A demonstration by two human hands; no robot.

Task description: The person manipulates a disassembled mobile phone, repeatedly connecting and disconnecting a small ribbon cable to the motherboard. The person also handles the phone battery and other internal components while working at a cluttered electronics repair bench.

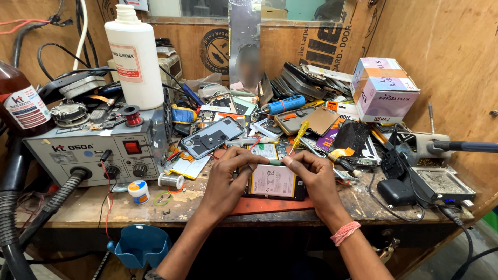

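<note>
Both my hands are down on the opened phone [274, 181], which lies flat on a red mat [270, 206] near the front edge of the table [83, 210], back cover off, pale battery facing up. My left hand [228, 173] is curled over the phone's left side, fingers pinched together at its top edge; my right hand [311, 173] is closed on a small green-tipped tool [275, 162] held across that same edge, tip pointing toward my left fingers. Risks, imo: the tool tip is right by the battery, so a slip w/ too much push could gouge it or nick something on the board. Phone isn't clamped, only my left hand steadies it, so it could skid on the mat. Clutter is tight too: the grey back cover [212, 136] and yellow screwdriver [300, 136] lie just behind, and the hot-air station [98, 150] w/ its hose is near my left elbow, easy to knock.
</note>
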